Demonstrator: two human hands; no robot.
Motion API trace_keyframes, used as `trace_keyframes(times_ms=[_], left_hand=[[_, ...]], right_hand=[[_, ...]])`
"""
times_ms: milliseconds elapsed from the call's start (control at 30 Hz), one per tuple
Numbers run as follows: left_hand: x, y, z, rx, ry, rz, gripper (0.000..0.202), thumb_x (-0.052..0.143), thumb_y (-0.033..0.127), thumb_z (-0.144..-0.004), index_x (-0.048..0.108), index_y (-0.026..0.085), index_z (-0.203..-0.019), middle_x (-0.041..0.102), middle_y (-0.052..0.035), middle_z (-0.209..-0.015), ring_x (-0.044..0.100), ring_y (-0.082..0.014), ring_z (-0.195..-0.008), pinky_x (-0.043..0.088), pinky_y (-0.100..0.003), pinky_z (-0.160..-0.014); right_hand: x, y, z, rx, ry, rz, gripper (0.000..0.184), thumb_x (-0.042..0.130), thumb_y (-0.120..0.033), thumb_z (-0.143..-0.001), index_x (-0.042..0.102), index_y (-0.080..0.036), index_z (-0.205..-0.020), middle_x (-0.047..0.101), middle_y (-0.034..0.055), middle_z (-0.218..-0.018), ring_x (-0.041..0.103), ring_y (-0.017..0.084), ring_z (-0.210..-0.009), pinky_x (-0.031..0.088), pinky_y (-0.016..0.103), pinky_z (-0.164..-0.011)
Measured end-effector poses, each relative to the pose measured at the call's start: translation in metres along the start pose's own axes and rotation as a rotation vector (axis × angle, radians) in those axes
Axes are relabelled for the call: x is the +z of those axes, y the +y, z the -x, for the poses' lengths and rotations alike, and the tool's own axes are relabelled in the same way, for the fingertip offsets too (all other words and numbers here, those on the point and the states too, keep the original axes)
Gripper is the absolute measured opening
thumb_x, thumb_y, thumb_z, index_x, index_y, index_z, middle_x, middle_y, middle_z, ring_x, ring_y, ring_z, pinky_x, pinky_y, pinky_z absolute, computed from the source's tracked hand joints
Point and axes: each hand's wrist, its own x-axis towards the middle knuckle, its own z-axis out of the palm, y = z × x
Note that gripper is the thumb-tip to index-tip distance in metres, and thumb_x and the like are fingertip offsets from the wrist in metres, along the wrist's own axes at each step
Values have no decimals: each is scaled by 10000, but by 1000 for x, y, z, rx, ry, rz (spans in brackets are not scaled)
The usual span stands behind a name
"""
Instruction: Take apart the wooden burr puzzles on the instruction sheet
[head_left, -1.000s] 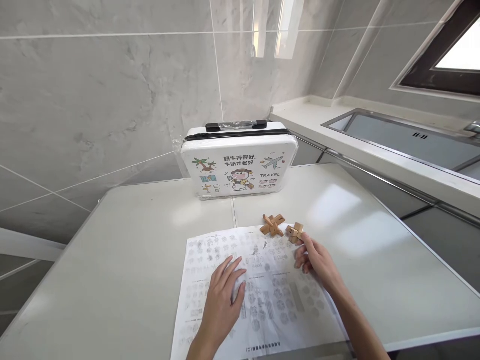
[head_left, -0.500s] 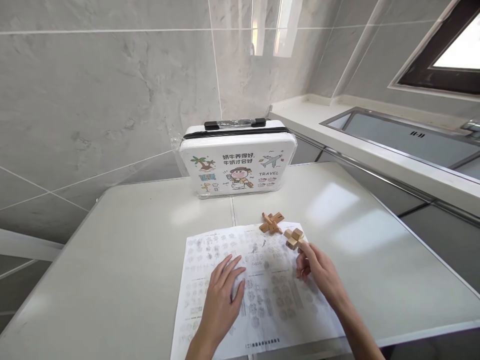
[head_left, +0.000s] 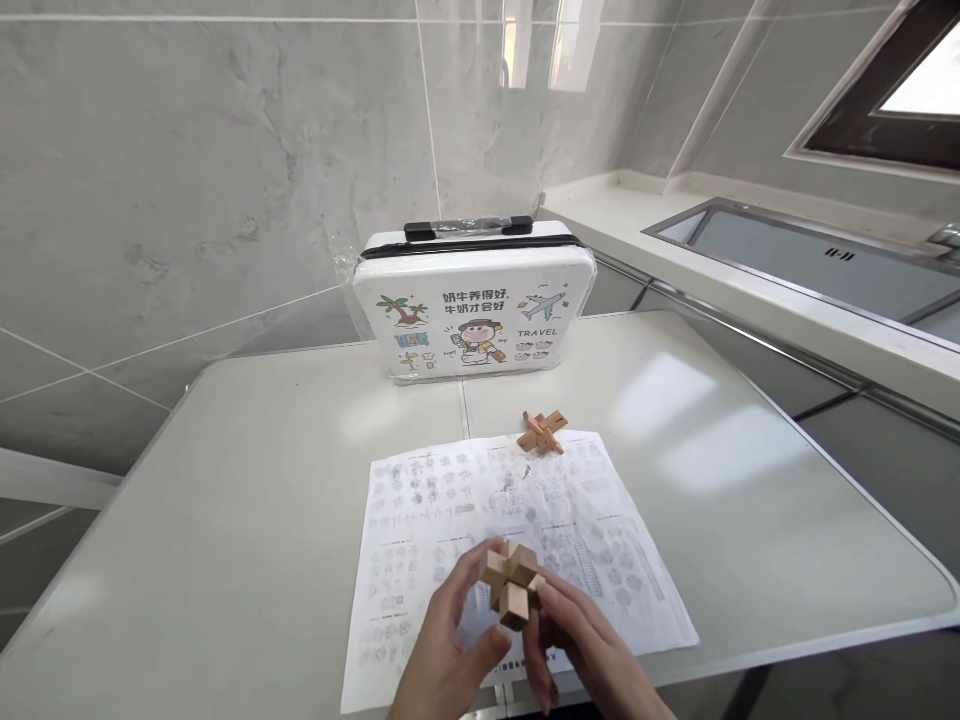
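A light wooden burr puzzle (head_left: 510, 580), made of crossed square blocks, is held up over the near part of the printed sheet (head_left: 420, 500). My right hand (head_left: 585, 640) pinches it from the right, the thumb side against a block. On the other side, my left hand (head_left: 450, 640) curls round it, forefinger behind the top and thumb below the lowest block; whether the thumb touches is hard to tell. A second, browner wooden puzzle (head_left: 542, 432) with crossed flat pieces lies at the sheet's far edge, apart from both hands.
A white cartoon-printed case (head_left: 472, 320) in clear plastic stands at the back of the pale table (head_left: 225, 520), near the grey tiled wall (head_left: 187, 180). To the right runs a counter (head_left: 600, 215) with a sink (head_left: 810, 260) set in it.
My right hand has brought the light burr puzzle from the sheet's far right toward me. My left hand has lifted off the sheet and come to the puzzle. The view has tilted slightly down.
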Motion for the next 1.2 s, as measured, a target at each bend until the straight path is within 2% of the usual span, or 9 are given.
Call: trace_keyframes(times_ms=[67, 167, 333, 433, 600, 700, 833, 967, 1200], left_hand=[[1, 1, 1, -7, -46, 129, 891, 680, 813, -786, 590, 231, -1456, 587, -179, -1510, 519, -407, -1422, 379, -558, -1215], [-2, 6, 3, 3, -98, 227, 853, 699, 812, -770, 660, 205, -1368, 656, -185, -1415, 628, -409, -1284, 489, -521, -1111], [-5, 11, 7, 36, -101, 158, 780, 802, 738, -721, 695, 214, -1288, 678, -157, -1352, 637, -391, -1241, 508, -454, -1055], [-5, 9, 8, 44, -72, 95, 778, 828, 710, -703, 679, 223, -1290, 691, -144, -1308, 631, -383, -1237, 501, -444, -1053], [-6, 12, 7, 105, -77, 30, 702, 836, 678, -689, 700, 232, -1214, 714, -103, -1199, 694, -322, -1072, 538, -396, -968], [-7, 14, 7, 123, -24, -26, 684, 891, 607, -650, 706, 244, -1200, 719, -88, -1200, 690, -323, -1098, 540, -386, -978], [-6, 14, 7, 98, 95, -97, 687, 927, 549, -635, 704, 245, -1209, 725, -93, -1214, 670, -340, -1159, 528, -408, -1031], [-4, 13, 6, 95, 119, -109, 649, 882, 586, -685, 702, 241, -1204, 719, -101, -1196, 669, -334, -1143, 540, -424, -1024], [-4, 12, 6, 86, 121, -157, 610, 867, 566, -725, 689, 254, -1217, 714, -88, -1178, 676, -312, -1098, 556, -425, -991]], right_hand=[[7, 8, -2, 23, -94, -89, 441, 509, -572, -1051, 625, -147, -1045, 609, -12, -572, 545, 126, -454, 426, 225, -462], [7, 12, -4, 37, -234, -99, 414, 561, -542, -1042, 648, -142, -1102, 638, 4, -649, 563, 111, -489, 441, 211, -484], [-5, 11, -5, 14, -337, -37, 394, 632, -510, -1018, 719, -127, -977, 623, 9, -669, 530, 81, -476, 415, 197, -482], [-9, 11, -5, 12, -311, 5, 372, 685, -494, -987, 736, -126, -961, 618, 9, -690, 541, 82, -486, 414, 198, -484], [-6, 10, -2, 20, -279, 81, 414, 706, -539, -956, 736, -127, -925, 597, -2, -642, 513, 92, -491, 411, 214, -497], [-4, 6, -1, 20, -151, 207, 404, 721, -543, -940, 738, -144, -998, 614, -3, -678, 537, 117, -564, 445, 237, -561], [-2, 1, -1, -79, -4, 362, 373, 670, -541, -973, 726, -178, -1037, 673, 26, -817, 597, 155, -683, 496, 280, -676], [-1, -2, -1, -96, 10, 364, 296, 628, -494, -1016, 665, -212, -1099, 696, 40, -912, 627, 156, -695, 505, 291, -692], [-2, 6, -3, -122, 22, 363, 275, 572, -476, -1056, 620, -214, -1125, 692, 55, -943, 654, 147, -666, 471, 259, -590]])
